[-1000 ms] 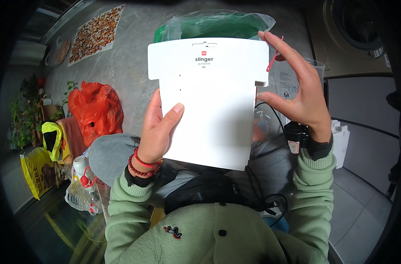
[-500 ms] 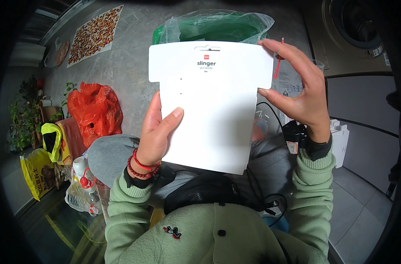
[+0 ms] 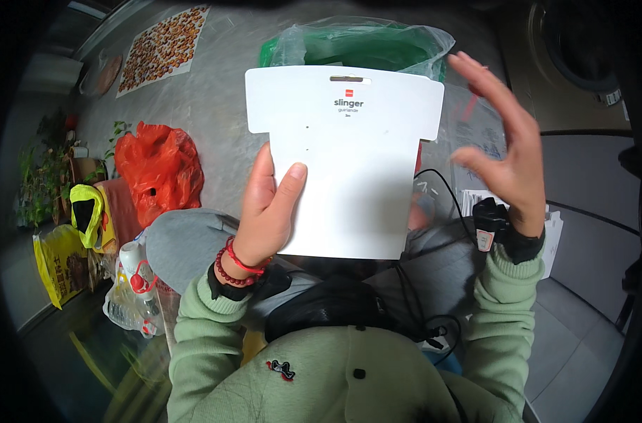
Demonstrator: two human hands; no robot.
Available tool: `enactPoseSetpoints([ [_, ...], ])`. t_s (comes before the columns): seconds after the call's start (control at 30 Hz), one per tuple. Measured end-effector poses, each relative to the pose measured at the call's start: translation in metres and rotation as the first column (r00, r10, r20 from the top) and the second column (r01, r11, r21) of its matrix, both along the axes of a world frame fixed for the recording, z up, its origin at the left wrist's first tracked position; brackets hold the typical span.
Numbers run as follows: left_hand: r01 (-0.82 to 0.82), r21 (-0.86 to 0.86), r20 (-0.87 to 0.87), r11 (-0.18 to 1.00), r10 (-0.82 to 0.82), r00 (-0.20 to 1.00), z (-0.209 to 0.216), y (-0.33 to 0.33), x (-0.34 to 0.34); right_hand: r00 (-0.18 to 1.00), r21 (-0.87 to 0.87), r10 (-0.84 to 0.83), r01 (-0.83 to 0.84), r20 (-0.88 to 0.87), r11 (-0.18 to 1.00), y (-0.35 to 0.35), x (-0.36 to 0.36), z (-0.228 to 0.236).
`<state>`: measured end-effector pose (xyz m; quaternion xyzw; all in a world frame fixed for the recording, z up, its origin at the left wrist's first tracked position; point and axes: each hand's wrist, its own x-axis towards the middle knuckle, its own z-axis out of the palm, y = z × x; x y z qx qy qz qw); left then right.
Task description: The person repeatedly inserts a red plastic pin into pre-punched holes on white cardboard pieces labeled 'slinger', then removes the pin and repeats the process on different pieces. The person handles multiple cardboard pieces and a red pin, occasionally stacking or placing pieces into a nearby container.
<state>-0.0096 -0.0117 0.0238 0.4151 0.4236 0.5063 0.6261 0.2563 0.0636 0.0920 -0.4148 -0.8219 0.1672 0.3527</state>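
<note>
Left hand (image 3: 270,208) grips a white, T-shaped card (image 3: 349,183) along its lower left edge, thumb on the front and fingers behind, as it did half a second ago. The card is held up in front of the person's lap, wide end away, below an open green container (image 3: 268,53) with clear plastic around its rim. At right, the right hand (image 3: 520,163), earlier at the card's upper right corner, is now just beside it, thumb and fingers spread.
</note>
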Motion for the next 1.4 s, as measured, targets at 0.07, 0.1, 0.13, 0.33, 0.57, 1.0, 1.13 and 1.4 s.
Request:
enactPoseSetpoints([
  [0.07, 0.001, 0.018, -0.062, 1.0, 0.0, 0.998, 0.0, -0.001, 0.001, 0.992, -0.036, -0.08, 0.077, -0.101, 0.996, -0.003, -0.006, 0.003],
  [0.1, 0.022, 0.017, -0.086, 1.0, -0.021, 0.996, 0.001, -0.001, 0.001, 0.978, -0.105, -0.147, 0.132, -0.148, 0.986, -0.009, -0.011, 0.003],
  [0.13, 0.045, 0.015, -0.11, 0.999, -0.043, 0.993, 0.001, -0.002, 0.001, 0.958, -0.177, -0.218, 0.185, -0.188, 0.967, -0.015, -0.018, 0.002],
  [0.33, 0.042, 0.045, -0.147, 0.998, -0.035, 0.988, 0.002, -0.003, 0.008, 0.969, -0.336, -0.056, -0.029, -0.241, 0.941, -0.042, -0.065, -0.02],
  [0.57, 0.095, 0.101, -0.31, 0.99, -0.059, 0.949, 0.001, -0.005, 0.011, 0.972, -0.307, -0.088, 0.017, -0.22, 0.952, -0.041, -0.08, -0.03],
  [1.0, 0.113, 0.202, -0.666, 0.973, 0.052, 0.744, -0.003, -0.01, 0.01, 0.985, -0.205, -0.131, 0.106, -0.11, 0.973, -0.043, -0.083, -0.033],
  [1.13, 0.202, 0.281, -0.785, 0.938, 0.104, 0.611, -0.007, -0.01, 0.009, 0.989, -0.207, -0.128, 0.11, -0.073, 0.972, -0.045, -0.084, -0.036],
  [1.4, 0.308, 0.488, -0.833, 0.817, 0.331, 0.443, -0.007, -0.002, 0.004, 0.969, -0.36, -0.164, 0.088, -0.186, 0.929, -0.053, -0.081, -0.041],
])
